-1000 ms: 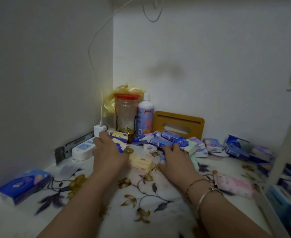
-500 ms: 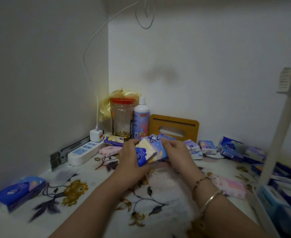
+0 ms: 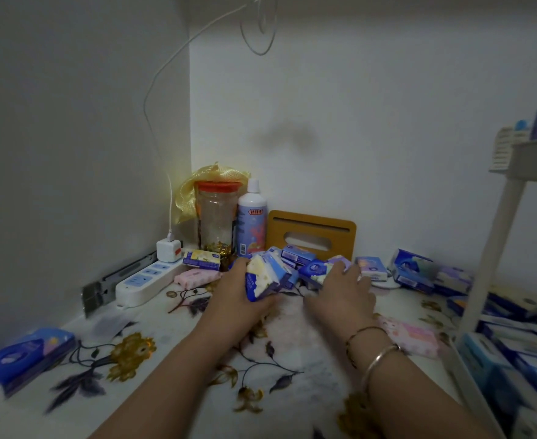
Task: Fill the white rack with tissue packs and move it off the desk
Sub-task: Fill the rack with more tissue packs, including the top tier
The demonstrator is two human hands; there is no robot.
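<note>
Left hand (image 3: pixel 238 296) grips tissue packs (image 3: pixel 265 278); right hand (image 3: pixel 343 293) seemingly grasps another, fingertips hidden

My two forearms are bare, with no sleeves in sight. My left hand (image 3: pixel 240 294) wears nothing. Just behind my right hand (image 3: pixel 343 293), my wrist carries a thin gold-toned chain bracelet (image 3: pixel 363 331), and next behind the chain a plain, smooth metal bangle (image 3: pixel 381 359).

Dim room, soft blur, warped edges
</note>
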